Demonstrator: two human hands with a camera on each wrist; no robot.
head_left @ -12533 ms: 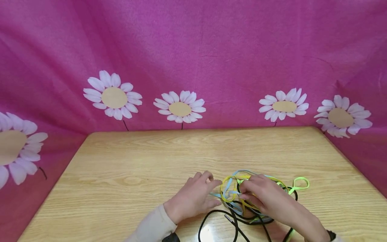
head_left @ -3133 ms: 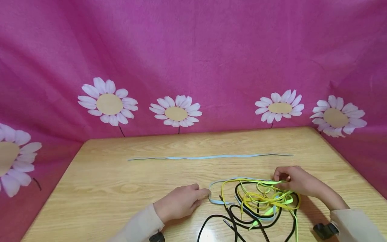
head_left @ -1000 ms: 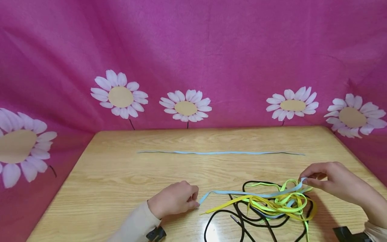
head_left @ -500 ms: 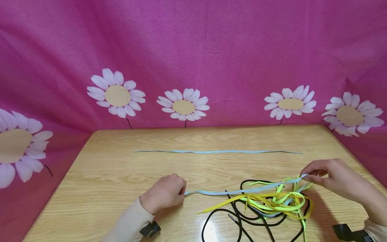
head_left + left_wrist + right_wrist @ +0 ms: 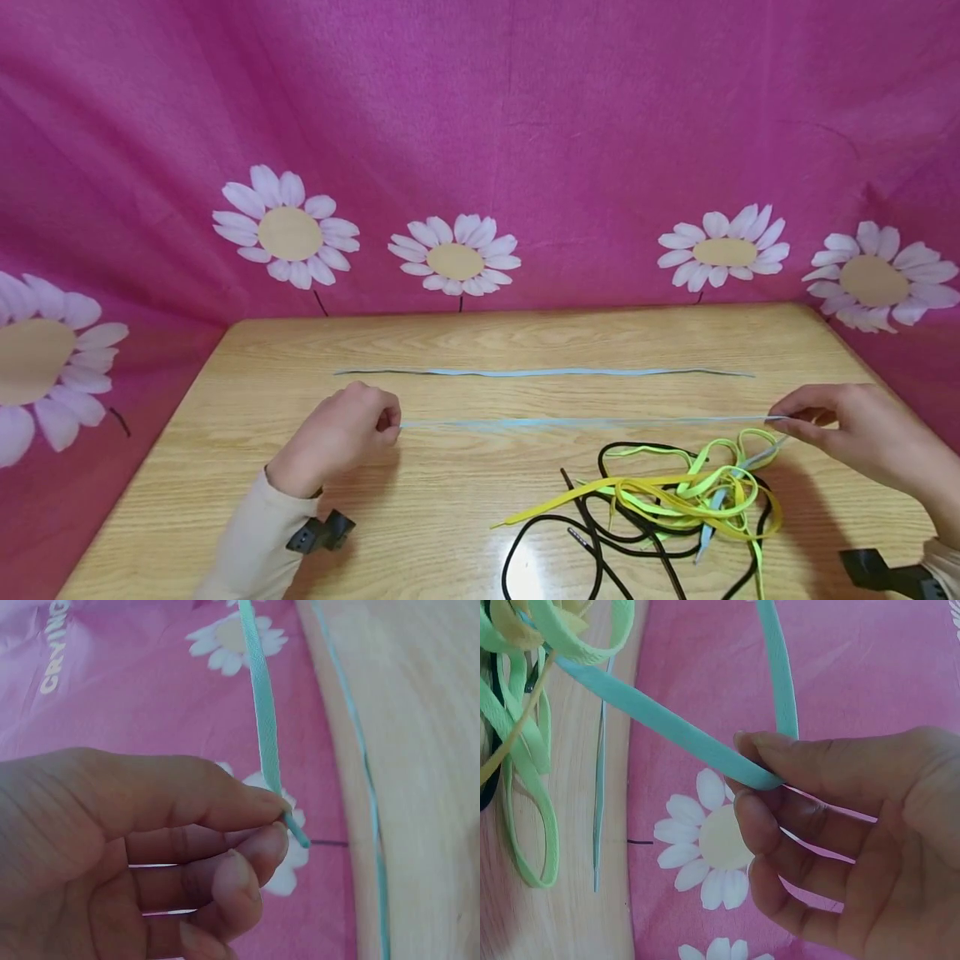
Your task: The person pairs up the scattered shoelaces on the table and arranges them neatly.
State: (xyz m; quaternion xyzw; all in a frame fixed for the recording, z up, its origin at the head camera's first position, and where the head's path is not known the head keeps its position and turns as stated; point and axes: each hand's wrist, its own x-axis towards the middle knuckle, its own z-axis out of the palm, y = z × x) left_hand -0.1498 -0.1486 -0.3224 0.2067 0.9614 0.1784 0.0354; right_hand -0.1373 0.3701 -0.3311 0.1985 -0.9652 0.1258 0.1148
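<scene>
A light blue shoelace (image 5: 540,422) is stretched nearly straight between my two hands, raised over the table. My left hand (image 5: 341,433) pinches it by its tip between thumb and index finger; the lace end (image 5: 298,831) pokes out just past the fingertips. My right hand (image 5: 862,425) pinches the same lace further along, where it folds at the thumb (image 5: 776,754). From there its remaining length (image 5: 660,731) runs down into a tangle of yellow (image 5: 570,498), neon green (image 5: 738,492) and black (image 5: 540,518) laces. Part of the blue lace is hidden within that tangle.
A second light blue shoelace (image 5: 547,372) lies straight across the back of the wooden table (image 5: 285,350). Behind and beside the table hangs a pink cloth (image 5: 570,150) with printed daisies. The tangle lies at the front right.
Earlier a blue lace was laid out at the back. Over the last second my left hand has moved left and away from me, drawing the second blue lace off the tangle's top and taut.
</scene>
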